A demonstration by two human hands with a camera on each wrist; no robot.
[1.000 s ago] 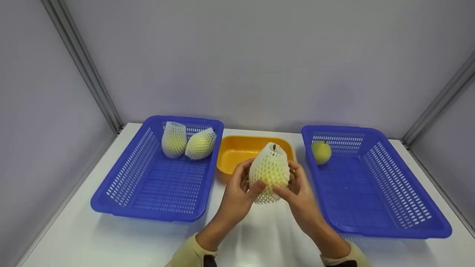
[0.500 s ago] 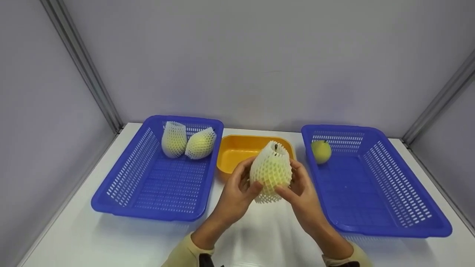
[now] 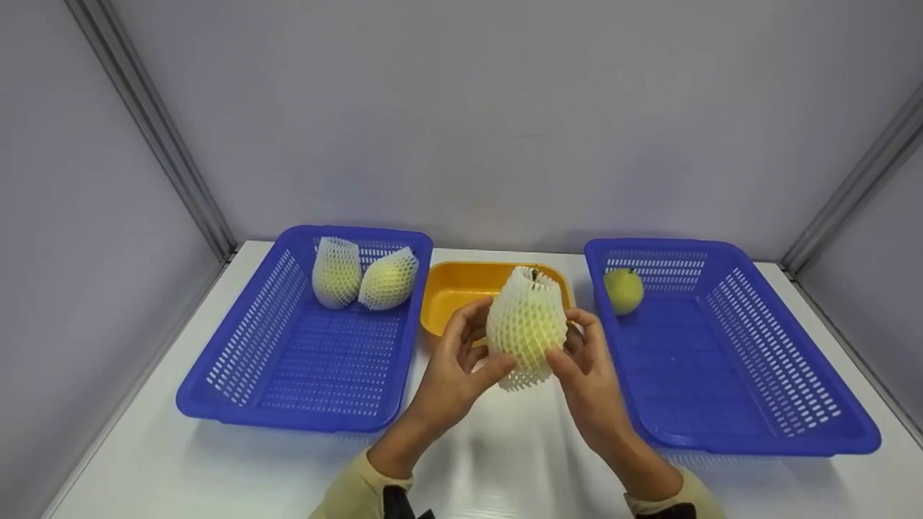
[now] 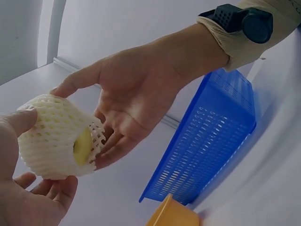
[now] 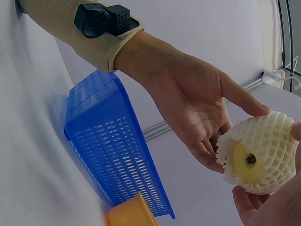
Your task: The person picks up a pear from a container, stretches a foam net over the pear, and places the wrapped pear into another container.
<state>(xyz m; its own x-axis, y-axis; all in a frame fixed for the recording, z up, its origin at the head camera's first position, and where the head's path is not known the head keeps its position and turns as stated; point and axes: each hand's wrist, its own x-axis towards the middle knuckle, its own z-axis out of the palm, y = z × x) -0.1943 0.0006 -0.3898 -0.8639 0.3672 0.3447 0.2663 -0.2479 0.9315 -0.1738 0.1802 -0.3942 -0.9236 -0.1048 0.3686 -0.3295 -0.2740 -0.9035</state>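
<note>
Both hands hold a pear in a white foam net sleeve above the table. My left hand grips its left side, thumb on the front and fingers round behind. On the opposite side my right hand grips it likewise. The stem shows at the sleeve's upper opening in the head view. From below, the right wrist view shows the pear's bare bottom through the net's other opening. Behind the held pear stands an orange tub, partly hidden by the hands.
A blue basket on the left holds two netted pears. On the right, another blue basket holds one bare pear in its far left corner. Grey-white panels enclose the white table at the back and sides.
The held pear has risen slightly and turned a little, so less of its stem shows. Both hands keep hold; the thumbs have shifted slightly. Baskets and tub stay put.
</note>
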